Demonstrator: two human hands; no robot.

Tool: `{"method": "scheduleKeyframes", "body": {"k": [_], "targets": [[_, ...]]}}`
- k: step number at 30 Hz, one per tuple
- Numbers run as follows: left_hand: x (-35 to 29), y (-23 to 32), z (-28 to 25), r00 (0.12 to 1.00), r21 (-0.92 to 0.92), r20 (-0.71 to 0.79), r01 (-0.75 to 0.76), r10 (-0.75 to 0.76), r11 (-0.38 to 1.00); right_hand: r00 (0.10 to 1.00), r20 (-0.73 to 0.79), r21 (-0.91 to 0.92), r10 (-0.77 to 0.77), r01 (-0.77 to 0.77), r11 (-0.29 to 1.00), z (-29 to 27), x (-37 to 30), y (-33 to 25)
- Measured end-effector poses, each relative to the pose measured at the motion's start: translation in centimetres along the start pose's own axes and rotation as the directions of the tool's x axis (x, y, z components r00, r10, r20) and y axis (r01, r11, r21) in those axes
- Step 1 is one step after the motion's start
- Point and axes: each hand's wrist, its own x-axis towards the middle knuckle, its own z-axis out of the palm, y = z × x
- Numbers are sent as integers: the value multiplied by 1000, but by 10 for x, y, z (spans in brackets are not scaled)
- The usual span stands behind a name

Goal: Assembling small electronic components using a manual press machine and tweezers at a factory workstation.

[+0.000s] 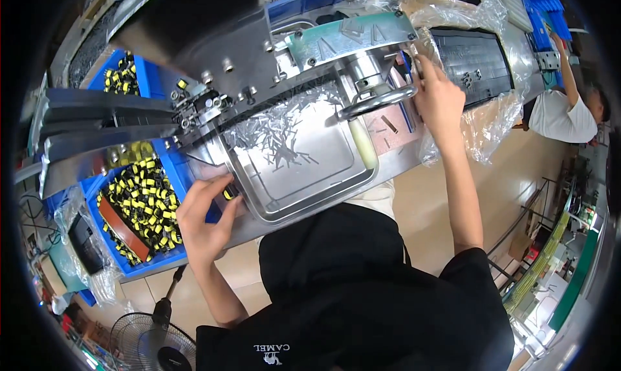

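Observation:
Beside the left rim of a metal tray (pixel 310 206), my left hand (pixel 206 222) pinches a small black-and-yellow part (pixel 228 194) between thumb and fingertips. Thin grey metal pieces (pixel 278 135) lie scattered in the tray, mostly in its far half. Over the tray stands a bench machine with a pale green curved head (pixel 352 40) and a shiny handwheel (pixel 378 102). My right hand (pixel 440 99) is at the right side of the machine head, just right of the wheel. Its fingers are curled, and what they hold, if anything, is hidden.
A blue bin (pixel 169 258) of black-and-yellow parts (pixel 145 203), with a brown strip (pixel 123 229) on top, sits at the left. A plastic-lined box (pixel 475 64) with black pieces stands at the right. A fan (pixel 152 342) is at the lower left; another person (pixel 566 115) is far right.

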Motion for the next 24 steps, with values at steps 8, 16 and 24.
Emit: {"method": "scheduleKeyframes", "body": {"k": [8, 16, 24], "targets": [[-7, -3, -3, 997, 48, -16, 70, -70, 996, 894, -433, 261, -117, 249, 933, -52, -8, -35], [-2, 1, -8, 999, 3, -38, -8, 8, 1000, 663, -302, 578, -685, 699, 421, -96, -92, -172], [-4, -11, -4, 991, -115, -135, -29, 13, 993, 847, -33, 557, -530, 456, 694, 6, -46, -205]]}}
